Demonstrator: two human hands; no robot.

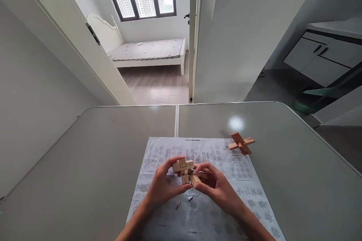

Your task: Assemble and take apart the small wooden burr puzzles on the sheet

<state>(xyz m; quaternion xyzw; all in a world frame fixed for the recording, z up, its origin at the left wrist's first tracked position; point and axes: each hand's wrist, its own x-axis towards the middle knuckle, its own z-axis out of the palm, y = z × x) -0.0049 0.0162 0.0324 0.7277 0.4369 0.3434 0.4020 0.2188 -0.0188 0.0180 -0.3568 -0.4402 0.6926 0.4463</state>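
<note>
Several light wooden puzzle blocks, fitted together into a small interlocking assembly point(183, 165), are held up over a printed sheet point(158, 192). My left hand point(161, 184) grips the assembly from the left, with fingers at its top and the thumb at its lower front. From the right, my right hand point(216, 184) pinches a wooden block point(194, 180) at the assembly's lower right side. Whether that block is fully seated among the others I cannot tell. Parts of the pieces are hidden by my fingers. The sheet carries many small line drawings of puzzle shapes.
A reddish wooden cross-shaped puzzle point(241, 144) lies at the sheet's upper right corner, partly on the grey table point(93, 165). Two small dark marks or bits show on the sheet below my hands. Past the table are a doorway, a bed point(147, 51) and a white cabinet point(325, 58).
</note>
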